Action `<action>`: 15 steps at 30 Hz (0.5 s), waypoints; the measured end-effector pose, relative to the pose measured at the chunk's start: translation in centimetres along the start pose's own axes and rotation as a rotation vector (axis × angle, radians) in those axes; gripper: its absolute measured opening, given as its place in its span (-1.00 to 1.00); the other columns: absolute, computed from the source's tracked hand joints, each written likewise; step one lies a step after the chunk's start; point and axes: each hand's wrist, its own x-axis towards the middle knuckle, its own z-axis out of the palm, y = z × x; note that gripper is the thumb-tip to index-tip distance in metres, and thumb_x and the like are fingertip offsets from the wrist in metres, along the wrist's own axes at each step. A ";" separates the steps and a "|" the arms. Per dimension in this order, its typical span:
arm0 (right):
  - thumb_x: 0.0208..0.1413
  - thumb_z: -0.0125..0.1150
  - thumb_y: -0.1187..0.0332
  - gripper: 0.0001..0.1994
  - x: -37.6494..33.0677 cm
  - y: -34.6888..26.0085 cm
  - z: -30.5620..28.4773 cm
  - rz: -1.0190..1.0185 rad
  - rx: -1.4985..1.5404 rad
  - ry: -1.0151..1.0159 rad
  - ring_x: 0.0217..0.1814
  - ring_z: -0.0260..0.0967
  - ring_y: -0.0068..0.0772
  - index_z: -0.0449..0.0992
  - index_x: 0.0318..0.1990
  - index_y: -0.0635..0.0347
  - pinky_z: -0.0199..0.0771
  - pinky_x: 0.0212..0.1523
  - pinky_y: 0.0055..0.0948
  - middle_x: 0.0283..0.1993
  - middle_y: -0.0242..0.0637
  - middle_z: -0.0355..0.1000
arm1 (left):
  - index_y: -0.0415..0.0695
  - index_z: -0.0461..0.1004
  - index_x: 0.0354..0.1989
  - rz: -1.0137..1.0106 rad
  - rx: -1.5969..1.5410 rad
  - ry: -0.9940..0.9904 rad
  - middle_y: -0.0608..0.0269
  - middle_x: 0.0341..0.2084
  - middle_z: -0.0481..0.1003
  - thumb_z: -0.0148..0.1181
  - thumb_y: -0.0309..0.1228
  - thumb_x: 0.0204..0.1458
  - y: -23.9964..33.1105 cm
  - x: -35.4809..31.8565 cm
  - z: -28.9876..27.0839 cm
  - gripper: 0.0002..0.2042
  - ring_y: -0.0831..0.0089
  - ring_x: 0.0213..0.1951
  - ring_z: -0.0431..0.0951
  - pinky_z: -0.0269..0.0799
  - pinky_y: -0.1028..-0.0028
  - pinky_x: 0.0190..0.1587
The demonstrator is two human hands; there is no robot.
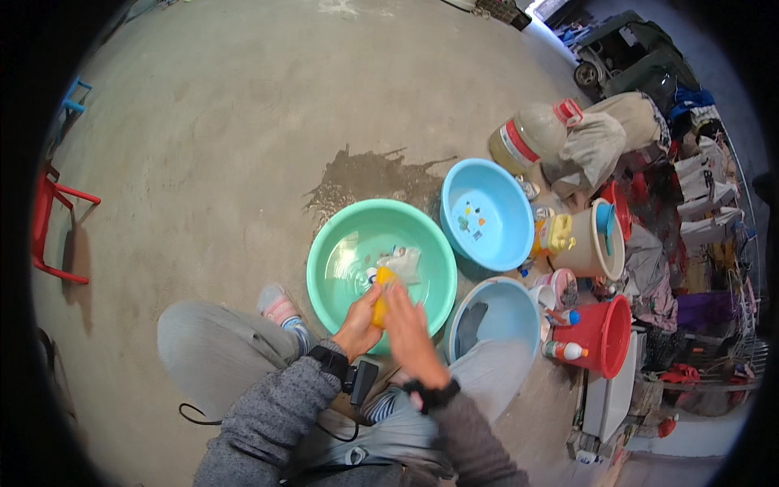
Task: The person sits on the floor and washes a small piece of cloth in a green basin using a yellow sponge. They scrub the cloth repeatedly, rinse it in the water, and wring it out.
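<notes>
Head view: left fingers around a yellow object; right fingers extended beside it; green basin below.

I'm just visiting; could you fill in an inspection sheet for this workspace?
Surface: floor, with a wet patch beyond the green basin.
Things handled: yellow thing; green basin holds water and an apparent clear bag.
Clutter: blue basin, pale basin with dark cloth, red bucket, large jug, all rightward.
Hands: left hand grips the yellow thing; right hand, blurred, is close against it.
Cables: thin black cord beside the left leg.
Surroundings: red chair, far left.
</notes>
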 end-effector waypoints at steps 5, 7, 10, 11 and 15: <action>0.31 -0.25 0.17 -0.48 0.2 -0.6 0.2 -0.008 -0.021 -0.069 0.46 -0.13 0.02 0.10 0.33 0.27 -0.22 0.36 0.07 0.41 0.06 -0.04 | -0.12 0.25 0.18 -0.035 -0.009 -0.038 0.17 0.07 0.37 -0.28 -0.11 0.32 0.1 0.1 -0.2 -0.58 0.34 0.10 0.39 0.30 0.30 0.18; 0.31 -0.23 0.17 -0.48 0.3 -0.6 0.4 -0.034 -0.023 -0.019 0.47 -0.14 0.04 0.11 0.32 0.30 -0.17 0.37 0.00 0.40 0.09 -0.02 | -0.12 0.26 0.18 -0.036 0.009 0.015 0.17 0.06 0.39 -0.28 -0.12 0.32 0.0 0.1 -0.2 -0.58 0.34 0.09 0.40 0.29 0.29 0.19; 0.29 -0.17 0.18 -0.45 1.0 -0.3 0.7 -0.095 0.026 0.162 0.46 -0.13 0.06 0.10 0.30 0.40 -0.17 0.39 -0.09 0.37 0.15 0.01 | -0.12 0.26 0.18 -0.014 -0.056 0.022 0.17 0.04 0.41 -0.29 -0.11 0.32 0.0 -0.1 0.1 -0.57 0.32 0.07 0.42 0.30 0.30 0.17; 0.29 -0.17 0.20 -0.46 1.0 -0.1 0.8 -0.116 0.013 0.120 0.45 -0.11 0.09 0.12 0.28 0.43 -0.15 0.38 -0.07 0.36 0.17 0.02 | -0.12 0.26 0.18 -0.024 -0.086 -0.006 0.17 0.04 0.41 -0.29 -0.11 0.32 0.0 0.0 0.2 -0.57 0.31 0.08 0.41 0.30 0.30 0.17; 0.28 -0.15 0.24 -0.48 0.6 0.4 1.4 -0.178 0.055 0.115 0.42 -0.09 0.18 0.13 0.24 0.54 -0.11 0.37 -0.06 0.33 0.28 0.02 | -0.11 0.25 0.19 -0.048 0.003 0.016 0.19 0.07 0.39 -0.29 -0.13 0.32 0.2 -0.1 0.1 -0.58 0.31 0.12 0.38 0.25 0.28 0.21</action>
